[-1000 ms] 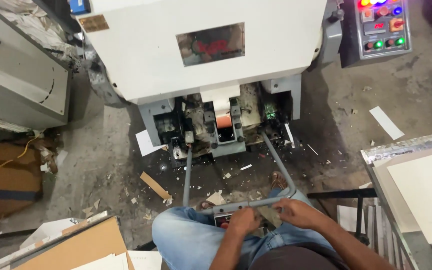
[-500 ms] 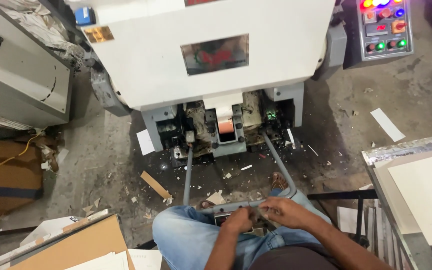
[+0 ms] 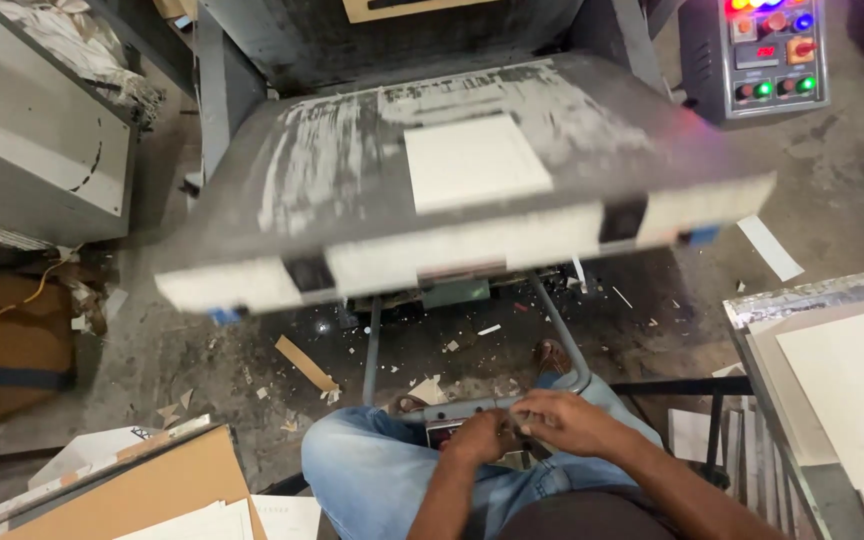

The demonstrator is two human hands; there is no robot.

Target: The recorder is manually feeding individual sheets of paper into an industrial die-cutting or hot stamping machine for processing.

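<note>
Sitting low in the frame, the person is pinching a small scrap (image 3: pixel 524 432) between curled left hand (image 3: pixel 480 438) and right hand (image 3: pixel 574 420), clear of the blurred grey press platen (image 3: pixel 352 190) above centre.

a grey concrete floor (image 3: pixel 232 350), grimy and littered with paper scraps and offcuts, fills the middle. a large grey machine (image 3: pixel 472 190) with a worn, scuffed flat plate stands at the far centre. a control box (image 3: pixel 764 50) with coloured lit buttons sits far right. a grey metal cabinet (image 3: pixel 32 150) stands far left, brown cardboard (image 3: pixel 142 490) lies near left, and a metal-edged desk (image 3: pixel 802 300) with pale sheets is at right.
</note>
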